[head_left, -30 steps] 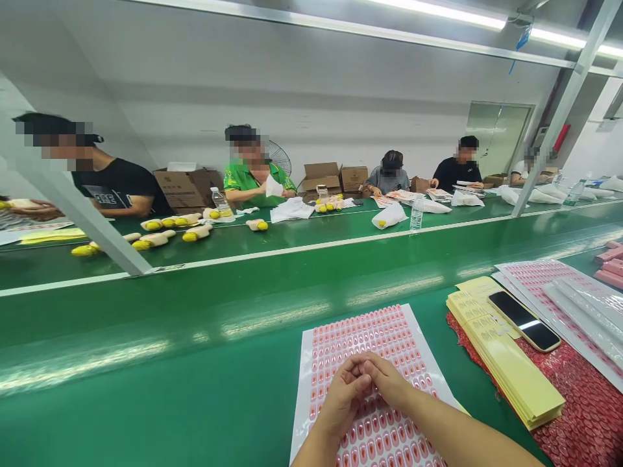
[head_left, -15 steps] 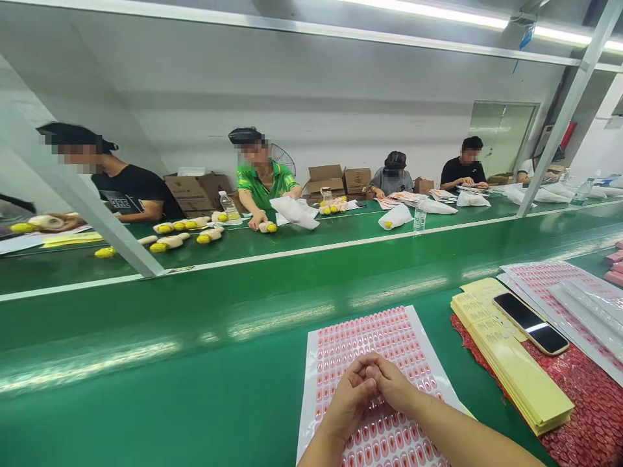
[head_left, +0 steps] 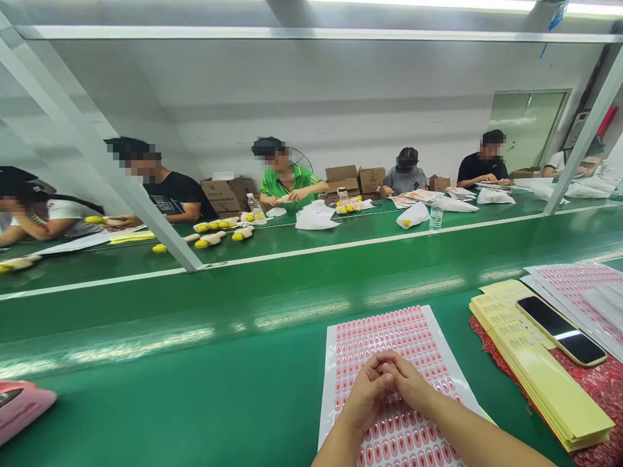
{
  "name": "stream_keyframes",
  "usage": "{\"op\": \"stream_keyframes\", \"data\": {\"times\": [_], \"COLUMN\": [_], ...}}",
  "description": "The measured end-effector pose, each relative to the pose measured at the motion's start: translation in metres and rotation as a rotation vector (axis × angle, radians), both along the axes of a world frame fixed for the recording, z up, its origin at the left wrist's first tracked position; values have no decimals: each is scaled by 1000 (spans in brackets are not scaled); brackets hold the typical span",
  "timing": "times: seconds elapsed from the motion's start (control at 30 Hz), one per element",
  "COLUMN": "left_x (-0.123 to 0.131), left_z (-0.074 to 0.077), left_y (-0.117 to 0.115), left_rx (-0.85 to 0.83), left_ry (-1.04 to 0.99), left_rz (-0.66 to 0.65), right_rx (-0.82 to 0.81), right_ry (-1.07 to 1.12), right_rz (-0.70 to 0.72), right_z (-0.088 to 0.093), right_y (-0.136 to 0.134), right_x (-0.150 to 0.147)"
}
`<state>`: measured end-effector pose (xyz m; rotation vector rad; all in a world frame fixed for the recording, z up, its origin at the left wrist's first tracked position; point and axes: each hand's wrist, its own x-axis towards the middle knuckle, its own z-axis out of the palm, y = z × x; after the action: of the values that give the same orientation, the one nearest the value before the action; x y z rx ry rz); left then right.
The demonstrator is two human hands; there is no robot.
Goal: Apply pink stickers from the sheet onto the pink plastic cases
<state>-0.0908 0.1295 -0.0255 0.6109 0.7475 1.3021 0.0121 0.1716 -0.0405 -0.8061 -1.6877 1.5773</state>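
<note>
My left hand (head_left: 366, 394) and my right hand (head_left: 407, 381) are clasped together, fingers folded against each other, with no object visible between them. They rest over a white sheet (head_left: 331, 363) covered in rows of glossy pink oval pieces with red centres, which look like false nails. My wrists and forearms hide part of its lower half. To the right of the sheet lies a stack of yellow printed cards (head_left: 540, 370), apart from my hands.
A phone (head_left: 562, 329) lies partly on the yellow cards, above red bubble wrap (head_left: 594, 383). More pink-patterned sheets (head_left: 574, 279) are behind it. A pink object (head_left: 24, 405) sits at the left edge. Across the green worktop (head_left: 195, 389), several co-workers sit beyond a white metal frame (head_left: 131, 194).
My view has turned left, bringing in the pink object and another person at left. My hands stay clasped. The co-worker in green has drawn both hands in from the far worktop.
</note>
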Motion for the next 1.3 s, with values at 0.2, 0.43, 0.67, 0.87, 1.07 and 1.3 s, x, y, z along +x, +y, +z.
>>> {"op": "stream_keyframes", "data": {"times": [0.2,0.43,0.67,0.87,1.07,1.3], "left_x": [0,0,1,1,1,1], "left_z": [0,-2,-6,-7,-6,-1], "left_y": [0,2,3,4,4,2], "left_rx": [1,6,-2,-3,0,8], "left_ry": [13,32,38,41,31,35], "left_rz": [3,-11,-21,-29,-33,-39], "right_rx": [27,19,-10,9,9,27], "right_ry": [27,51,35,43,38,12], "right_rz": [6,21,19,30,28,30], "right_z": [-2,0,4,5,6,8], "right_y": [1,1,1,2,1,1], "right_x": [0,-2,0,1,1,1]}}
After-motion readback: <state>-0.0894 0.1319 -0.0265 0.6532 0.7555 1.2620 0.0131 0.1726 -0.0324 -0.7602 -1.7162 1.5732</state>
